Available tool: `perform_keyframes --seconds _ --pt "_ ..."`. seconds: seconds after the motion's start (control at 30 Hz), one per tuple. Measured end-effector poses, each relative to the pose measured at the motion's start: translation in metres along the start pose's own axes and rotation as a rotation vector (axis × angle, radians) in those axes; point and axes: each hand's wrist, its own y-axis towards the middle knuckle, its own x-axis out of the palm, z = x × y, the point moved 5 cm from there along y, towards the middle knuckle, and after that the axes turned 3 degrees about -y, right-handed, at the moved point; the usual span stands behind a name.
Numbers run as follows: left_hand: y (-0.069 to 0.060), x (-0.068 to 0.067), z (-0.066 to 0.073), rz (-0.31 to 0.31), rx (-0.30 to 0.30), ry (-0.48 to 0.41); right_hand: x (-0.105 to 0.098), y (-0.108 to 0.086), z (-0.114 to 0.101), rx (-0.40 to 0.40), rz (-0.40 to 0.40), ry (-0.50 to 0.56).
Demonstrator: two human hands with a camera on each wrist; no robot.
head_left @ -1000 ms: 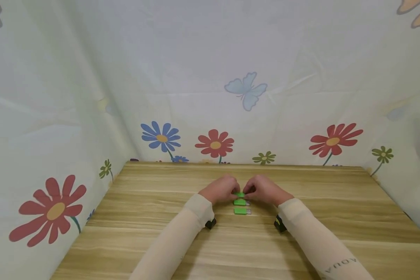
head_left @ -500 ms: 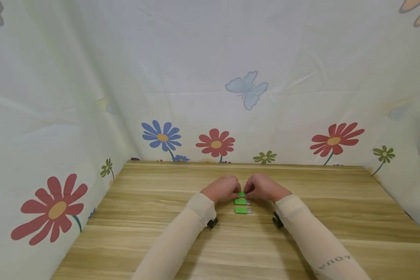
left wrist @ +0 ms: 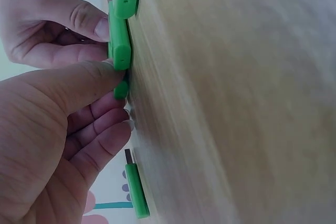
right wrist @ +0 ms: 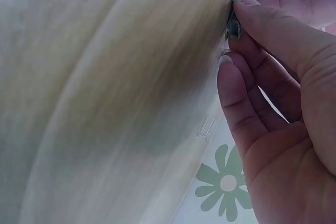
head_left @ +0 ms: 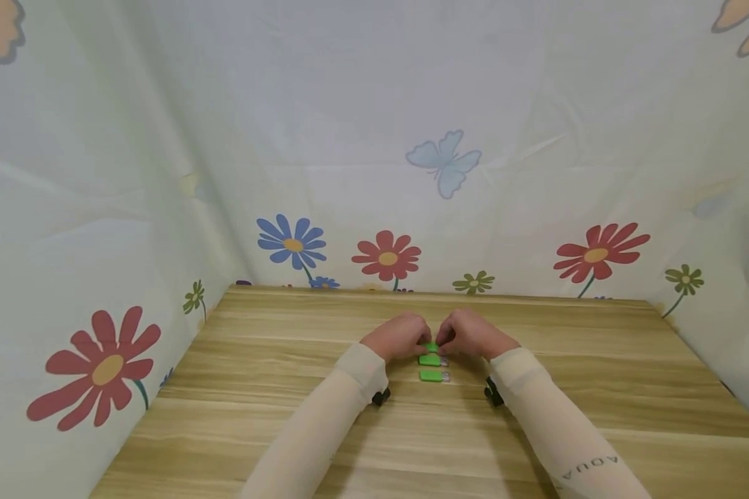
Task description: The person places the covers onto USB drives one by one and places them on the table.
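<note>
Three green USB sticks lie one behind another on the wooden table, the nearest and middle with clear caps. Over the farthest stick both hands meet. My left hand pinches its green end between thumb and curled fingers. From the other side my right hand pinches its clear-capped end. Fingers hide most of this stick. Another green stick with its metal plug bare lies beyond the hands in the left wrist view.
A loose clear cap lies on the table near its far edge in the right wrist view. The wooden table ends at a white curtain printed with flowers and butterflies, which also hangs at both sides.
The head view has shifted slightly. Both hands stay at the farthest stick with almost no visible movement; the two nearer sticks lie as before.
</note>
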Motion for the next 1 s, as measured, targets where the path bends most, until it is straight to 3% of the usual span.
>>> perform_keyframes --seconds 0.5,0.87,1.0 --pt "-0.0028 -0.0025 0.0027 -0.003 -0.006 0.010 0.0034 0.0000 0.0036 0.027 0.021 0.013" --pt "-0.0035 -0.0034 0.0005 0.006 -0.012 0.008 0.0029 -0.0030 0.0015 -0.030 0.050 0.004" --pt "-0.0044 -0.0051 0.0029 -0.005 -0.016 -0.014 0.0042 -0.0041 0.0046 0.006 0.041 0.009"
